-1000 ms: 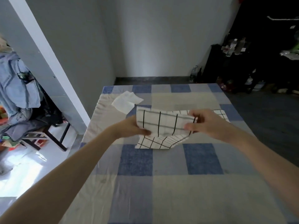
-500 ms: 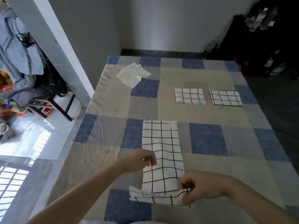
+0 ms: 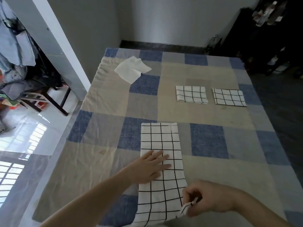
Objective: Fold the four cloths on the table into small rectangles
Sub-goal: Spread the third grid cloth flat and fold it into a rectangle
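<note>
Plainly, the risk lies with the long checked cloth, which is laid as a strip down the near middle of the table. It is pressed flat by the left hand, whose fingers are straight and slightly spread on its left half, while its near right corner is pinched by the curled fingers of the right hand. If that corner is lifted and carried over while the flat hand is eased too soon, the layers could be dragged askew and the edges left uneven; the patterned table cover might also be rucked under the cloth.

Counted from left to right, four cloths are seen: one plain white cloth lying loose and crumpled at the far left of the table, the one strip in hand, and two checked cloths already folded small, one just beside the other, at the far right. Two are thus judged done, one half done, one untouched.
</note>
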Demonstrator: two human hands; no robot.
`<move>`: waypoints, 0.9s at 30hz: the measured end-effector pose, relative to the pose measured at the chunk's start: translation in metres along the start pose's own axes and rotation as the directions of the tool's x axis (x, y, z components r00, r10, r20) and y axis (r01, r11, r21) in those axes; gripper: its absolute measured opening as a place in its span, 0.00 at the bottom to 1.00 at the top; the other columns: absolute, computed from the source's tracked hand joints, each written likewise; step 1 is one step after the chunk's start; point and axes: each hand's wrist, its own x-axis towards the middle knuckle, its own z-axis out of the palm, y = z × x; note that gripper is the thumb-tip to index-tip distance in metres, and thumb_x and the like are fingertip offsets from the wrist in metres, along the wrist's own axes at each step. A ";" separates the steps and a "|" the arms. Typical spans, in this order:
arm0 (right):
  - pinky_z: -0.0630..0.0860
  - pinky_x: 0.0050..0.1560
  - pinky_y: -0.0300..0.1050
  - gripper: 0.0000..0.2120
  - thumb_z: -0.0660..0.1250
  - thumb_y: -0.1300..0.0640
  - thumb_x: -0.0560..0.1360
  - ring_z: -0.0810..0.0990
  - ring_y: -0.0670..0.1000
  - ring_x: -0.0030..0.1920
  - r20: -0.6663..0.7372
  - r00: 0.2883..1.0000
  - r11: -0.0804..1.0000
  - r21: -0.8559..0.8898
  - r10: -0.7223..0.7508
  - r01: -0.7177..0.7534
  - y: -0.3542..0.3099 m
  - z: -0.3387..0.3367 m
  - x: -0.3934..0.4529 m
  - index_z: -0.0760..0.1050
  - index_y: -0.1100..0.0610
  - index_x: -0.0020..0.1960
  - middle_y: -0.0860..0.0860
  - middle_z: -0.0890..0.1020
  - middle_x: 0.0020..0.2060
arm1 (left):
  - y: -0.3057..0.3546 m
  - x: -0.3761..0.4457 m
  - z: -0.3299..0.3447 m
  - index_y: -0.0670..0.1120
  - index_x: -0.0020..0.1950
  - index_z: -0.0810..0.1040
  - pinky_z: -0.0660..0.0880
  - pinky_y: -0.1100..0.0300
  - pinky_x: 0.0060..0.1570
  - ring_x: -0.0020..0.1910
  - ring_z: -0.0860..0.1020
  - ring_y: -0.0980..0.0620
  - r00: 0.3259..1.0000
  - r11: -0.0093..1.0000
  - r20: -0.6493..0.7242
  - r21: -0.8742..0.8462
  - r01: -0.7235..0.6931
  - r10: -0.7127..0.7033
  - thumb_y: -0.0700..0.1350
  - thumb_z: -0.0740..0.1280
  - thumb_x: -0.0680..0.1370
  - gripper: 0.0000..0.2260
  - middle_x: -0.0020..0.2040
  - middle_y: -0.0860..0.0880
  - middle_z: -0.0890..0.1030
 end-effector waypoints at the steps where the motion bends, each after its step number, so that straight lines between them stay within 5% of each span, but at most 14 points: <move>1: 0.71 0.44 0.44 0.06 0.75 0.54 0.69 0.74 0.46 0.39 -0.028 1.000 1.000 0.026 -0.012 0.013 0.000 -0.006 0.001 0.78 0.50 0.41 0.50 0.77 0.37 | -0.002 -0.001 0.002 0.56 0.79 0.52 0.48 0.42 0.75 0.78 0.44 0.46 1.000 1.000 0.003 -0.009 -0.010 0.010 0.54 0.48 0.84 0.22 0.80 0.49 0.48; 5: 0.69 0.36 0.36 0.08 0.74 0.56 0.72 0.72 0.44 0.34 -0.265 0.963 0.986 0.145 -0.044 0.085 0.000 -0.039 0.014 0.76 0.56 0.40 0.47 0.75 0.32 | -0.016 -0.001 0.001 0.56 0.79 0.53 0.52 0.44 0.75 0.78 0.45 0.47 0.998 0.999 -0.040 -0.021 0.043 -0.043 0.55 0.51 0.83 0.24 0.80 0.49 0.49; 8: 0.70 0.36 0.40 0.08 0.72 0.54 0.74 0.73 0.45 0.33 -0.522 0.853 0.980 0.179 0.015 0.092 0.008 -0.065 0.041 0.76 0.57 0.41 0.48 0.74 0.31 | -0.029 -0.007 -0.002 0.53 0.80 0.48 0.49 0.44 0.76 0.78 0.47 0.44 0.986 0.986 -0.047 -0.025 0.162 -0.163 0.61 0.54 0.80 0.31 0.80 0.48 0.49; 10: 0.69 0.34 0.39 0.09 0.72 0.53 0.74 0.72 0.42 0.29 -0.626 0.777 0.984 0.171 0.066 0.053 0.013 -0.078 0.065 0.76 0.55 0.39 0.46 0.73 0.29 | -0.037 -0.014 -0.001 0.53 0.78 0.56 0.51 0.42 0.75 0.78 0.54 0.43 0.978 0.978 -0.022 -0.010 0.207 -0.207 0.62 0.56 0.77 0.31 0.78 0.48 0.58; 13: 0.69 0.31 0.36 0.09 0.72 0.55 0.74 0.74 0.41 0.27 -0.707 0.697 0.989 0.142 0.122 -0.029 0.023 -0.093 0.102 0.77 0.57 0.38 0.47 0.76 0.28 | -0.041 -0.023 0.005 0.54 0.75 0.61 0.50 0.41 0.74 0.76 0.59 0.44 0.962 0.961 0.018 -0.040 0.272 -0.271 0.62 0.58 0.75 0.29 0.76 0.49 0.65; 16: 0.74 0.38 0.46 0.10 0.71 0.55 0.74 0.80 0.55 0.38 -0.765 0.628 0.990 0.099 0.142 -0.103 0.036 -0.103 0.135 0.78 0.63 0.43 0.58 0.82 0.37 | -0.041 -0.021 0.010 0.54 0.79 0.51 0.46 0.40 0.75 0.78 0.48 0.46 0.944 0.944 0.039 -0.024 0.329 -0.328 0.64 0.54 0.78 0.32 0.79 0.50 0.55; 20: 0.71 0.34 0.42 0.09 0.68 0.57 0.76 0.76 0.50 0.34 -0.806 0.584 0.990 0.017 0.097 -0.140 0.036 -0.109 0.160 0.75 0.58 0.38 0.52 0.79 0.33 | -0.044 -0.021 0.002 0.53 0.80 0.49 0.46 0.40 0.75 0.78 0.46 0.46 0.935 0.934 0.045 -0.045 0.353 -0.351 0.67 0.52 0.78 0.34 0.80 0.50 0.52; 27: 0.77 0.34 0.50 0.11 0.67 0.54 0.75 0.75 0.50 0.33 -0.897 0.441 0.970 -0.130 -0.027 -0.205 0.044 -0.113 0.185 0.70 0.54 0.35 0.49 0.75 0.32 | -0.041 -0.034 0.004 0.53 0.79 0.50 0.46 0.42 0.75 0.79 0.44 0.47 0.933 0.930 0.019 -0.081 0.359 -0.359 0.64 0.52 0.78 0.32 0.79 0.50 0.50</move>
